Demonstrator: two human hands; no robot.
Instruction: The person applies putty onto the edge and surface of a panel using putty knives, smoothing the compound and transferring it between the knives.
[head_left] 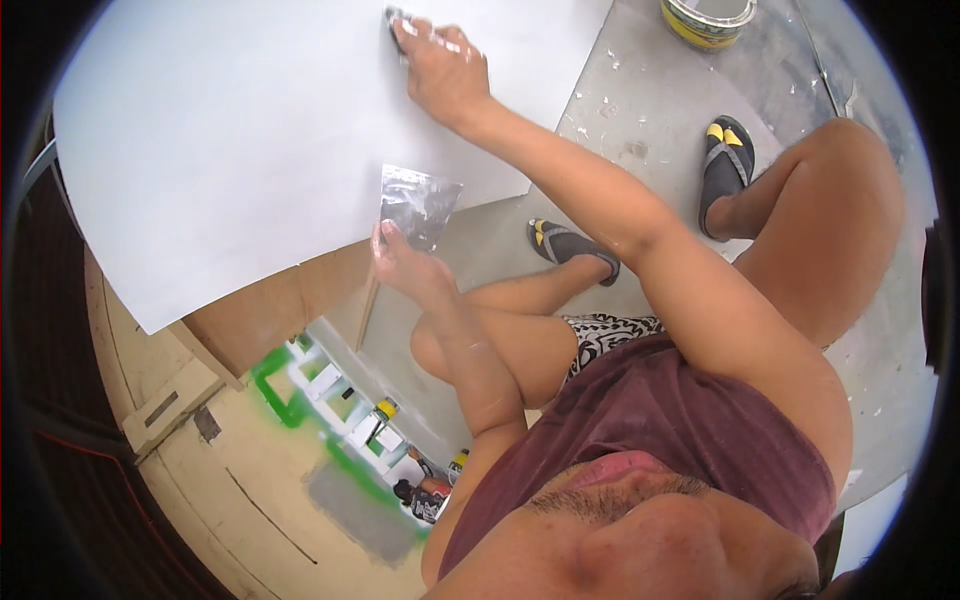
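Observation:
A large white panel (250, 130) fills the upper left. My right hand (450, 80), smeared with white on its fingers, reaches far over it. Its fingers are closed on a small dark scraper (394, 30) held at the panel's surface; most of that tool is hidden. Lower down, by the panel's near edge, my left hand (410, 270) pinches a square, shiny grey plate (420, 205) by its lower corner, thumb on top. White paste coats parts of the plate's face.
A round tub (708, 22) with a yellow band stands on the grey floor (640, 110) at upper right, among white crumbs. A thin rod (820, 60) lies beside it. Below the panel are brown boards (280, 310). Another person (428, 497) is farther off, near green-and-white painted pieces.

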